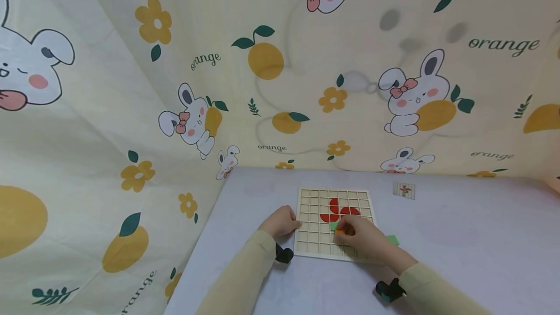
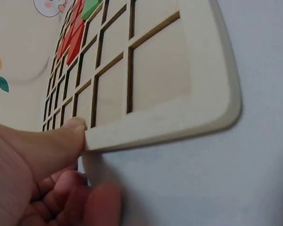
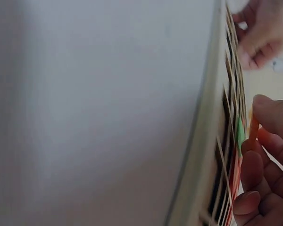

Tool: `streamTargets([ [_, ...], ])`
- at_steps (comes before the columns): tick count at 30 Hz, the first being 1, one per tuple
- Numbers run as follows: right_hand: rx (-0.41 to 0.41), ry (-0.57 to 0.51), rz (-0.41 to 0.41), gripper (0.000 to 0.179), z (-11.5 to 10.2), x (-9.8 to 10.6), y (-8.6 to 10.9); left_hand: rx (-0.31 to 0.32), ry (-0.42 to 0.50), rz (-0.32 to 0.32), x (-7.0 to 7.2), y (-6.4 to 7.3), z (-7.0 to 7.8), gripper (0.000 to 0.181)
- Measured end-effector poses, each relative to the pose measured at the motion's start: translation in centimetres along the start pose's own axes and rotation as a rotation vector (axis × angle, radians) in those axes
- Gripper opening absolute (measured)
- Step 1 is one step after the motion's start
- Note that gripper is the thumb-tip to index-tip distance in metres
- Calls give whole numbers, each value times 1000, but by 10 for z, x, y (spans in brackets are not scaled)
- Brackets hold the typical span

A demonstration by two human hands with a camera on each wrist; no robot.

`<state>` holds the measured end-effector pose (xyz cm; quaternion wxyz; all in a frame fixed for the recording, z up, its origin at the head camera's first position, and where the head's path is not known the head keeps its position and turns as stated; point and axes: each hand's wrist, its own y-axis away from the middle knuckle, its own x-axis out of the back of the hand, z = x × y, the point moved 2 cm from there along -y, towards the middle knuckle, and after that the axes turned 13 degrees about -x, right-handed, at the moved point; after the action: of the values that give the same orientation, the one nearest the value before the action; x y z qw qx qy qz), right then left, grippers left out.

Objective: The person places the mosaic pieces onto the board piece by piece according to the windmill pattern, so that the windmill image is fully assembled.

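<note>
A wooden grid board (image 1: 313, 247) lies on the table with red quarter-round pieces (image 1: 329, 218) and a green square piece (image 1: 334, 226) set in its cells. At the board's left edge, my left hand (image 1: 280, 221) grips the rim, its thumb (image 2: 61, 146) on top and the other fingers curled below beside the edge. Over the lower middle cells, my right hand (image 1: 365, 237) pinches a small orange piece (image 3: 254, 128) between thumb and fingertips, close to the green piece. The right hand covers part of the board's right side.
A loose green piece (image 1: 392, 240) lies on the table (image 1: 472, 237) just right of the board. Behind it to the right is a small card (image 1: 404, 190) with a pinwheel-like picture on a grid. A patterned cloth (image 1: 302, 86) hangs behind and to the left.
</note>
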<state>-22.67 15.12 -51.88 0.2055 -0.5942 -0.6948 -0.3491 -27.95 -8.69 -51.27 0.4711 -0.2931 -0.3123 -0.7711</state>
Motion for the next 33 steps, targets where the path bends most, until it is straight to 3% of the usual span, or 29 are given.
streamTargets([
  [9,45,126,38,17,-11,-9,6,-25,56,12,-5,-1,-3,24],
  [17,29,77,39,16,-5,4,12,-8,80,36,-8,-2,-4,23],
  [22,-46,16,56,28,33,44,15,-25,95,36,-11,-1,-4,23],
  [26,-105,33,18,44,72,73,22,-13,66,37,-10,1,-7,23],
  [29,-166,45,-44,57,94,84,28,-13,61,38,-7,2,-8,23],
  [33,-217,12,-90,62,108,83,30,-31,65,30,-2,4,-11,23],
])
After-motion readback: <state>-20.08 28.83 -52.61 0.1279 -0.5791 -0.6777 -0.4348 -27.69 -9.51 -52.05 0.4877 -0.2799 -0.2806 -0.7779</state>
